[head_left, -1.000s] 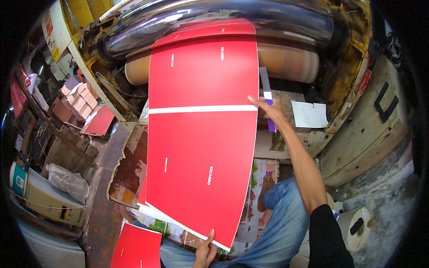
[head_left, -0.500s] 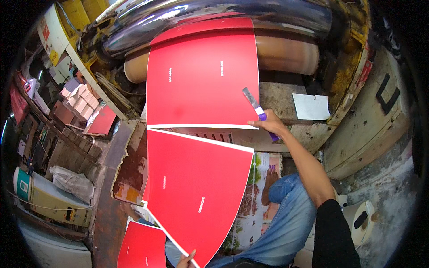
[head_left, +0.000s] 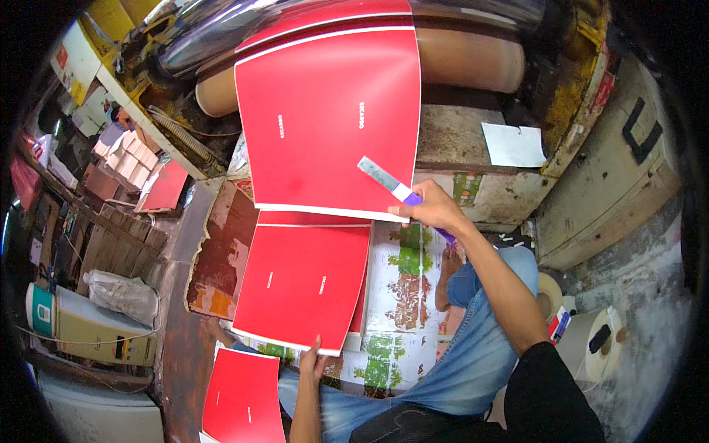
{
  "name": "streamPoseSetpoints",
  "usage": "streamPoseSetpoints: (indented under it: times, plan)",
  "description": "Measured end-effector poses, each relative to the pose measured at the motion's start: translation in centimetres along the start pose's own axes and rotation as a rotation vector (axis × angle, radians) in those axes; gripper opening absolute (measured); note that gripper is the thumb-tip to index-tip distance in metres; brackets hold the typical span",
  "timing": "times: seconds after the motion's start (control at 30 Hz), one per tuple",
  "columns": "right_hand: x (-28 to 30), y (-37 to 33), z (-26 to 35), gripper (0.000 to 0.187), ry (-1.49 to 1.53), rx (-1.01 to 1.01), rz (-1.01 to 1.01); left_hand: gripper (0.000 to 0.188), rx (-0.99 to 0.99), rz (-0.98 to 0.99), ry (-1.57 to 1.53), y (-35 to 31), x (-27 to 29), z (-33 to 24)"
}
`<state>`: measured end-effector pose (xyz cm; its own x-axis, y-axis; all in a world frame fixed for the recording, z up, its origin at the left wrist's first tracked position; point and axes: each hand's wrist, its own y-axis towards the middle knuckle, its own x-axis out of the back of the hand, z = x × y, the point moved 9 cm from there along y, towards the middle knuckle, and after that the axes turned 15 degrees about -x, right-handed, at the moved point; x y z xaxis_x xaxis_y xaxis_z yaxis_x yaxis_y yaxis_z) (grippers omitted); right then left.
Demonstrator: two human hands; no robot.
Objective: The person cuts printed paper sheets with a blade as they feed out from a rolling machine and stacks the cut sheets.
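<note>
A red printed sheet (head_left: 329,125) with white edges hangs from the shiny roller. My right hand (head_left: 436,207) is closed round the purple handle (head_left: 417,199) of a cutter knife. Its broad grey blade (head_left: 378,173) points up and left over the sheet. That hand's thumb and finger also lie at the sheet's lower right corner. Below, my left hand (head_left: 313,362) pinches the white near edge of another red sheet (head_left: 299,277), which lies over further red sheets. A third red sheet (head_left: 244,399) is at the lower left, beside my leg.
A shiny metal roller (head_left: 465,11) and a brown roller (head_left: 473,59) span the far side. A white paper (head_left: 513,144) rests on the ledge. A grey metal cabinet (head_left: 605,162) stands right; rolls (head_left: 594,347) lie below it. A printed board (head_left: 402,295) is between my legs.
The lower sheet has come away from my near side and now lies flatter over the others. My left hand has moved up with it. The knife has swung leftward with my right hand.
</note>
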<state>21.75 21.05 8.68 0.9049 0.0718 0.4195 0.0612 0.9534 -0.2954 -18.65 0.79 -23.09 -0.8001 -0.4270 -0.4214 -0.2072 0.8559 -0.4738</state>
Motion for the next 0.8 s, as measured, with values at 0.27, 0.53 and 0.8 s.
streamPoseSetpoints:
  times: [0.27, 0.53, 0.8]
  plan:
    - [-1.2, -3.6, -2.2, 0.032, -0.036, -0.075, 0.145, 0.097, -0.157, -0.305, 0.438, 3.5, -6.7, 3.0]
    - [-5.5, -7.0, -1.7, 0.023, -0.049, -0.02, 0.276, 0.168, -0.232, -0.177, 1.297, 4.3, -8.5, 3.3]
    - [-6.7, -11.7, -4.0, 0.032, 0.092, -0.139, 0.451, 0.091, 0.046, 0.707, -0.651, -6.6, -29.1, -4.8]
